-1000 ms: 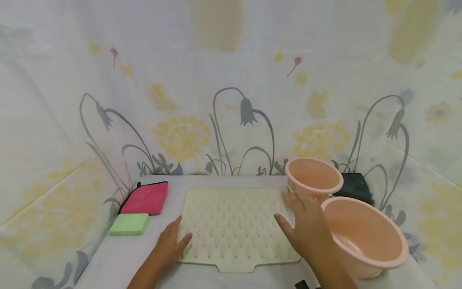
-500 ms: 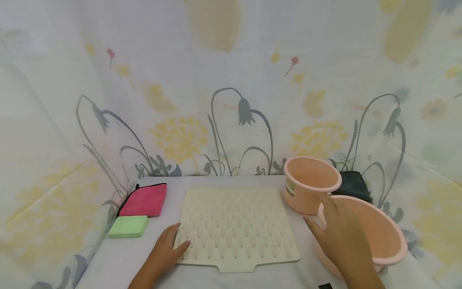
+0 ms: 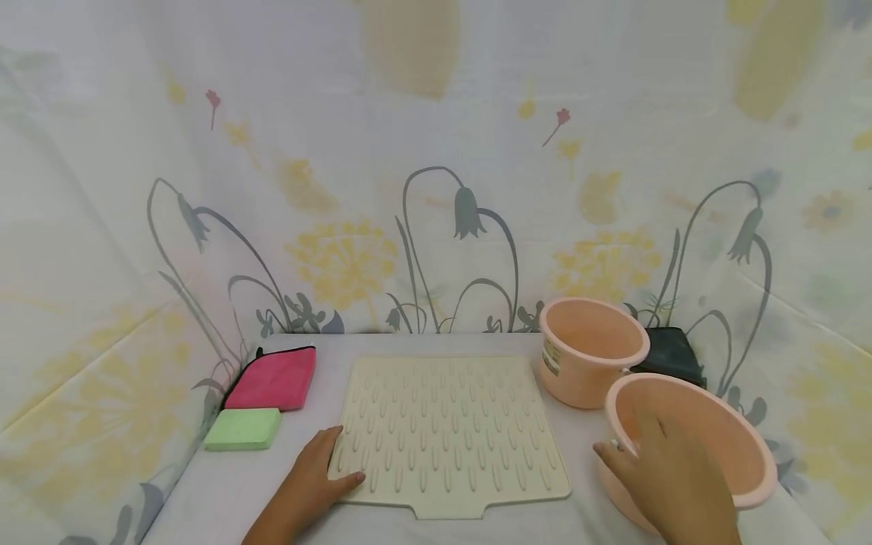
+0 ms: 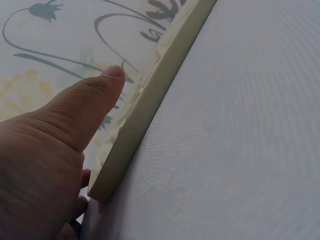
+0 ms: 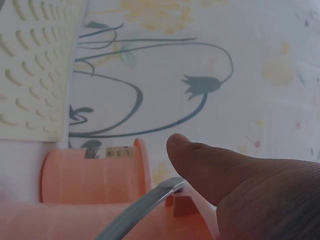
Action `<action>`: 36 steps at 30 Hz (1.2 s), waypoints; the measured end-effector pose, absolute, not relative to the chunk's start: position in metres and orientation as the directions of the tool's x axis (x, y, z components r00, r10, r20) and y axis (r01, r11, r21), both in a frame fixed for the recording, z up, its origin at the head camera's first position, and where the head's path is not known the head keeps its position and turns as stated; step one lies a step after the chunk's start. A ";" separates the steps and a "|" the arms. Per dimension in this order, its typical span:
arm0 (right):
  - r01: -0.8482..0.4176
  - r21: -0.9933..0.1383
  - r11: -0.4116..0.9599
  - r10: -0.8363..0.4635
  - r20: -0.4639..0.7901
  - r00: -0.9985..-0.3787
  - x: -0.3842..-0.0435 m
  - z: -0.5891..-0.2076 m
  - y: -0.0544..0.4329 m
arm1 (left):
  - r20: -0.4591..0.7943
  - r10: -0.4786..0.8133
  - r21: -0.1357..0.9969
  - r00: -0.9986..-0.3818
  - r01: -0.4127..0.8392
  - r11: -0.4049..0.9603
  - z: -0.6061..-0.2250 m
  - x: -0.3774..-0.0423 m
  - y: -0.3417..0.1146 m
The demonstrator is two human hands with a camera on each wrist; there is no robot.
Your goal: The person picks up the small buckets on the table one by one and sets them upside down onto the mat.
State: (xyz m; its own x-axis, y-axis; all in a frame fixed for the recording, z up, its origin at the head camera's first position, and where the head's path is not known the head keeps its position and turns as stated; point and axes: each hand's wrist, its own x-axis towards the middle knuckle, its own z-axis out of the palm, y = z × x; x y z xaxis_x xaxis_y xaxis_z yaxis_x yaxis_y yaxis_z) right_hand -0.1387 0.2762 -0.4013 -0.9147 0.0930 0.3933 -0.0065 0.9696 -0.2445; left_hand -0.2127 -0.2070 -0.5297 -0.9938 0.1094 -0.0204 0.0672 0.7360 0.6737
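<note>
A cream plastic washboard (image 3: 446, 431) with raised ridges lies flat on the white-covered table. My left hand (image 3: 312, 477) is at its near left corner, fingers along the side edge and thumb extended over the top. In the left wrist view the thumb (image 4: 95, 100) is straight, and the other fingers are mostly hidden. My right hand (image 3: 681, 473) is over the larger peach tub (image 3: 749, 484), its fingertips reaching across the opening. Its thumb (image 5: 200, 160) points outward beside a grey bucket handle (image 5: 140, 207) in the right wrist view; nothing shows in its grasp.
A smaller peach bucket (image 3: 579, 382) stands behind the larger tub. A black pouch (image 3: 671, 354) lies behind both. At the left are a pink zip pouch (image 3: 275, 378) and a light green sponge-like block (image 3: 243, 429). A flower-printed curtain (image 3: 436, 250) surrounds the table.
My right hand has moved right, from beside the smaller bucket to over the larger tub. My left hand has stayed at the washboard's left edge, shifting slightly toward the near corner.
</note>
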 end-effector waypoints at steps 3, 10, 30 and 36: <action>0.046 -0.257 0.965 0.126 0.306 -0.944 -0.137 -0.400 0.279 | -0.050 0.111 0.667 -0.993 0.049 0.743 -0.527 -0.214 -0.207; 0.150 -0.286 0.946 0.193 0.128 -0.973 -0.140 -0.399 0.282 | -0.034 0.133 0.629 -0.990 0.082 0.773 -0.528 -0.212 -0.209; 0.259 -0.239 0.936 0.266 -0.005 -0.964 -0.145 -0.400 0.273 | -0.012 0.186 0.529 -0.983 0.152 0.835 -0.523 -0.207 -0.212; 0.266 -0.217 0.939 0.269 -0.018 -0.963 -0.146 -0.402 0.274 | -0.018 0.194 0.521 -0.981 0.156 0.839 -0.526 -0.208 -0.211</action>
